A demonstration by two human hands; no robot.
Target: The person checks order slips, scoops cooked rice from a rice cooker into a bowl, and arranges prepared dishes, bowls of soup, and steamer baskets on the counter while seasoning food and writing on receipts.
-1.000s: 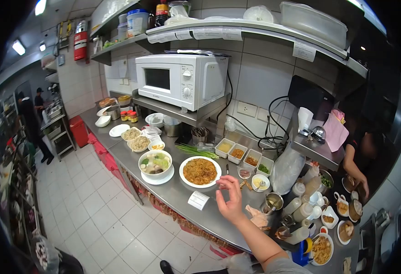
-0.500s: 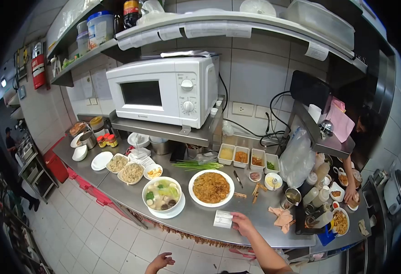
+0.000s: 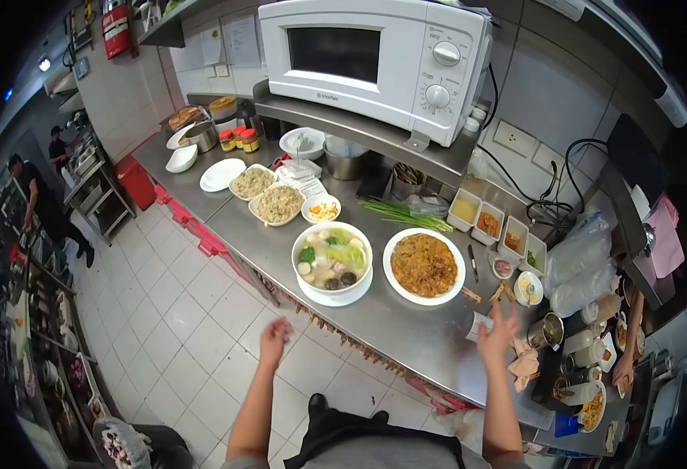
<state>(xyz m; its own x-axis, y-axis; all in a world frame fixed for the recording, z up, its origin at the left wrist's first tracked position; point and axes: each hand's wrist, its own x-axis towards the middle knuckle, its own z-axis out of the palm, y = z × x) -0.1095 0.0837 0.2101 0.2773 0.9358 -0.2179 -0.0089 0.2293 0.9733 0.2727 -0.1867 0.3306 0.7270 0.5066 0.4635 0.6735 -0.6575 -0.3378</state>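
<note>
My right hand (image 3: 498, 338) is over the counter with its fingers spread. A white paper slip (image 3: 478, 325) with a curled edge is beside its thumb; whether they touch is hard to tell. Small wooden sticks or clips (image 3: 503, 291) lie just beyond the fingertips. My left hand (image 3: 275, 339) hangs in the air in front of the counter edge, fingers loosely bent and nothing in it. On the counter sit a bowl of soup (image 3: 332, 258) with greens and mushrooms, on a white plate (image 3: 336, 299), and an oval plate of saucy noodles (image 3: 424, 266).
A microwave (image 3: 375, 62) stands on a shelf above. Rice bowls (image 3: 279, 205), spring onions (image 3: 406, 213), topping tubs (image 3: 488, 223), a pen (image 3: 473, 264), a pink cloth (image 3: 523, 366) and sauce bottles (image 3: 591, 352) line the counter. A co-worker's arm (image 3: 631, 336) reaches in at right.
My right hand has gone from gripping the slip to spread fingers, and the slip is now farther right, near the wooden pieces. My left hand has risen. The view has turned downward and left.
</note>
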